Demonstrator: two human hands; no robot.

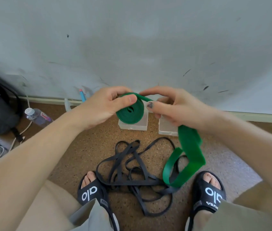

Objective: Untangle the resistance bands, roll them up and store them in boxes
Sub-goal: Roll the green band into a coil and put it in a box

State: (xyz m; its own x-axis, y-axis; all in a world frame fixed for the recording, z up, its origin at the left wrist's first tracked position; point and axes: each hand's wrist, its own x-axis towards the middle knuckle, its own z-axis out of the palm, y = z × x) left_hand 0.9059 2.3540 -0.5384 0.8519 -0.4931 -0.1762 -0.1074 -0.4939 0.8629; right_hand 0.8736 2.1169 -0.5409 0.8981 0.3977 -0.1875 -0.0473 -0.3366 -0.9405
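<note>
A speckled brown floor [85,147] carries a tangle of black bands [131,177] between two black slides, and beyond it two clear boxes [132,125] sit side by side near the wall. Above them a green band [190,152] is held in the air — its rolled part, a flat coil [130,112] facing the camera, with the free tail running right and down in a loop. The left hand [101,109] has its grip closed on the coil, thumb across its face, while the right hand [177,107] pinches the strip just leaving it.
</note>
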